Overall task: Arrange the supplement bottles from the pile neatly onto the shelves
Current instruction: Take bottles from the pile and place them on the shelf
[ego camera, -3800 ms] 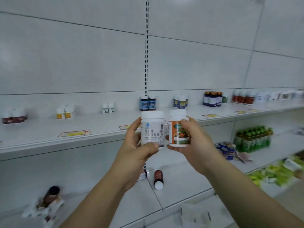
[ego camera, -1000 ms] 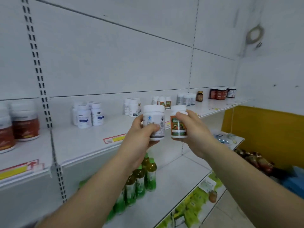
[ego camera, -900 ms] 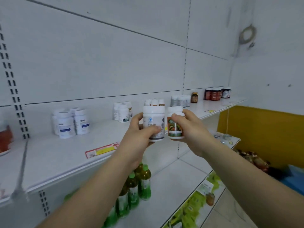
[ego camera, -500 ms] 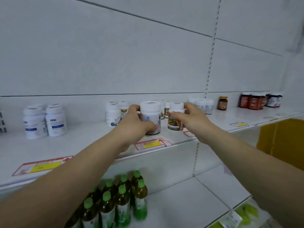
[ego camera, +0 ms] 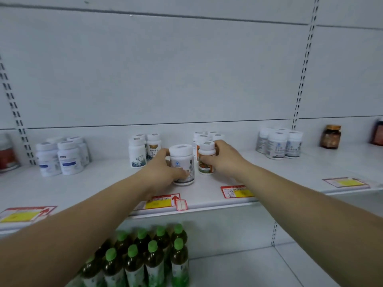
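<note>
Open shelf [ego camera: 103, 183] is stretching between the left white bottles [ego camera: 62, 157] and centre white bottles [ego camera: 141, 151]; right white bottles [ego camera: 278, 145] are occupying the rear.

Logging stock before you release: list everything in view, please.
big bottle: one, white, upper shelf, centre
small bottle: one, white, orange label, right of it
blue-label bottles: about four, white, shelf left
other white bottles: three clusters, shelf back
brown jar: one, shelf right
red jar: one, far left, cut off
green-capped bottles: about ten, lower shelf
price tags: four, red-yellow, shelf edge
left hand: grips big bottle
right hand: grips small bottle
</note>
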`<state>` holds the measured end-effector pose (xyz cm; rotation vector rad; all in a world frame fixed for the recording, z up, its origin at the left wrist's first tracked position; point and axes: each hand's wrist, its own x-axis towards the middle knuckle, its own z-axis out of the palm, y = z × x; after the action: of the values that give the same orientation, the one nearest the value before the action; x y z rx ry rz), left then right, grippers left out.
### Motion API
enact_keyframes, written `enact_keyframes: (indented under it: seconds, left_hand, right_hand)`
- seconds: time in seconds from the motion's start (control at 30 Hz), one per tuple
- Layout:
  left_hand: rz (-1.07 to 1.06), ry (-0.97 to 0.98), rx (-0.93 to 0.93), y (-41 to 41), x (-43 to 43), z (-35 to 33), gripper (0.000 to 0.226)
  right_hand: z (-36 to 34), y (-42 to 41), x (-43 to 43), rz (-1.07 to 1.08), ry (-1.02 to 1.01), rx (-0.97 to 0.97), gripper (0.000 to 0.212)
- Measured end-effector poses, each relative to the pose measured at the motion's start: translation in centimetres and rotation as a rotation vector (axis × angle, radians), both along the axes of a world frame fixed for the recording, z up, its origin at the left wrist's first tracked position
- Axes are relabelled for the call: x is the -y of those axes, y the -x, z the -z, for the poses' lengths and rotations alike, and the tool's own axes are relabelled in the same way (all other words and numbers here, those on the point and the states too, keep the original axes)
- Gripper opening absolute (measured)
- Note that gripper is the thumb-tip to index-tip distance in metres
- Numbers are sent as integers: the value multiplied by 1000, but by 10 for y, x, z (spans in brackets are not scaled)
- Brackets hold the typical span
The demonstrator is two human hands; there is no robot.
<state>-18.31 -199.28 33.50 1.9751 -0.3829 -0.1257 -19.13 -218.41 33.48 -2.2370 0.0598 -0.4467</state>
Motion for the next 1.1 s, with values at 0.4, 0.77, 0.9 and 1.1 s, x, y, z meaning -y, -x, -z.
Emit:
enact_keyframes:
  seconds: [0.4,0.77,0.9,1.1]
  left_hand:
    - [58,-50,-4,-13,11,-5,63]
    - [208,-71,44,6,122,-13,58]
    - [204,-118,40,15,188,-16,60]
    - [125,-79,18,23,268,-7,57]
  right_hand:
    - [4,-24,5,109,287,-62,62]
    - [6,32,135,202,589,-328,65]
    - [5,49,203,161,680,-432,68]
    - [0,58,295,132,693,-536,75]
